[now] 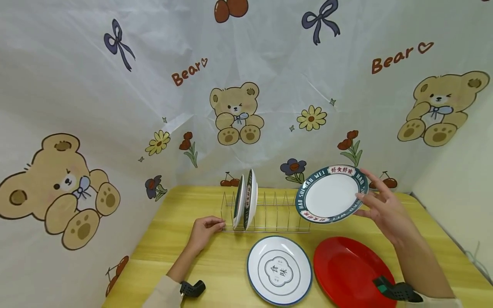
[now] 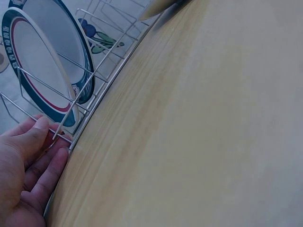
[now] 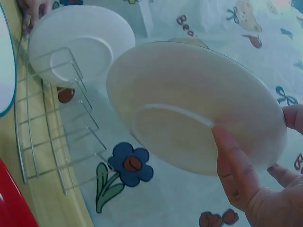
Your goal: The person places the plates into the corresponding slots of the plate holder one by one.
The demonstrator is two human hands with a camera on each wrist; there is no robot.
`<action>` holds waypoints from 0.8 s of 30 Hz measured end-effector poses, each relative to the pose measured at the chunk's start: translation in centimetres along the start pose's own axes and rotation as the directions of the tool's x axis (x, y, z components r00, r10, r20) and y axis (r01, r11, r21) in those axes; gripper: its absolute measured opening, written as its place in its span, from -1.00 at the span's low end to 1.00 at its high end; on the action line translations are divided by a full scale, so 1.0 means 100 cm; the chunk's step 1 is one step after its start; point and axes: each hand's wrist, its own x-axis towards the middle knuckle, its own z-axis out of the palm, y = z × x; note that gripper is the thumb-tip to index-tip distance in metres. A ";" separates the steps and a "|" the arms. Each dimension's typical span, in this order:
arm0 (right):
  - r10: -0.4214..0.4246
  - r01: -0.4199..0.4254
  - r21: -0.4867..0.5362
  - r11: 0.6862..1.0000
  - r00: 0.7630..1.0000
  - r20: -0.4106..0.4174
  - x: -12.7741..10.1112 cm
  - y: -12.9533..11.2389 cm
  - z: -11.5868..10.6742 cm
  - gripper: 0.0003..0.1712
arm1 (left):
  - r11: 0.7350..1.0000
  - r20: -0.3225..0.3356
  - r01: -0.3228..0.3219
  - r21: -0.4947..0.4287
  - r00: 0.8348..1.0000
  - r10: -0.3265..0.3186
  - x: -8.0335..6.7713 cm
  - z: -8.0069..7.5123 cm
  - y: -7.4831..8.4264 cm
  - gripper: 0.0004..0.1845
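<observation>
We have our left hand (image 1: pixel 204 233) at the left end of the rack (image 1: pixel 275 232), thumb and fingers pinched together on its wire. Our right hand (image 1: pixel 381 209) is clamped on the rim of the green-rimmed plate (image 1: pixel 333 194), which we hold up in the air by the rack's right end. That plate is tilted — its lettered face shows in the head view, its pale underside in the right wrist view, where one finger lies against that underside.

Two plates stand on edge in the rack, toward its left end: the left plate (image 1: pixel 238 207) and, just beside it, the right plate (image 1: pixel 252 205). Both have green on their rims.

In front of the rack, nearer to us, the blue-rimmed plate (image 1: pixel 279 273) lies flat on the surface (image 1: pixel 154 265), with dark marks at its centre. The red plate (image 1: pixel 346 265) lies to the right of it, in front of the rack's right end. Behind the rack hangs a pale sheet (image 1: pixel 269 55) — printed with bears, bows and flowers.
</observation>
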 end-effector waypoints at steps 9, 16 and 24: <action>0.031 -0.030 -0.042 0.999 0.999 0.011 0.018 -0.005 0.040 -0.20 | 1.000 0.018 0.021 -0.008 1.000 -0.021 0.002 -0.002 0.000 -0.81; 0.079 -0.076 -0.113 0.991 0.997 0.023 0.040 -0.002 0.072 -0.21 | 1.000 0.017 0.011 -0.017 1.000 -0.011 0.001 -0.003 0.000 -0.80; 0.099 -0.093 -0.242 0.966 0.995 0.016 0.060 0.005 0.097 -0.15 | 1.000 0.016 0.006 -0.020 1.000 -0.005 0.002 -0.002 0.000 -0.82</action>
